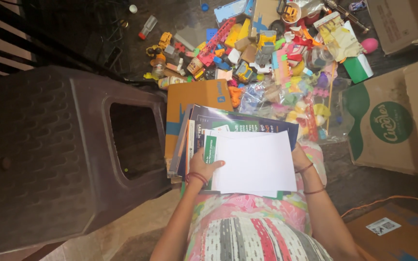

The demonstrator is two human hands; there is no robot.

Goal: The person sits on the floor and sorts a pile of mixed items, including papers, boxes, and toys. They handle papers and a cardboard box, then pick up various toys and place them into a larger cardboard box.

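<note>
Toys (267, 53) litter the floor beyond the papers (255, 164); left hand (203, 168) grips their edge, right hand (300, 158) fingers hidden, grip unclear; cardboard box (393, 125) alongside.

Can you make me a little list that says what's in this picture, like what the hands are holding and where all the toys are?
left hand: grips the left edge of the paper stack, thumb on top
right hand: holds the stack's right edge, mostly hidden behind it
top of stack: blank white sheet
under it: dark booklets
toy pile: on the floor beyond the stack
left side: brown plastic stool
right side: cardboard boxes
</note>
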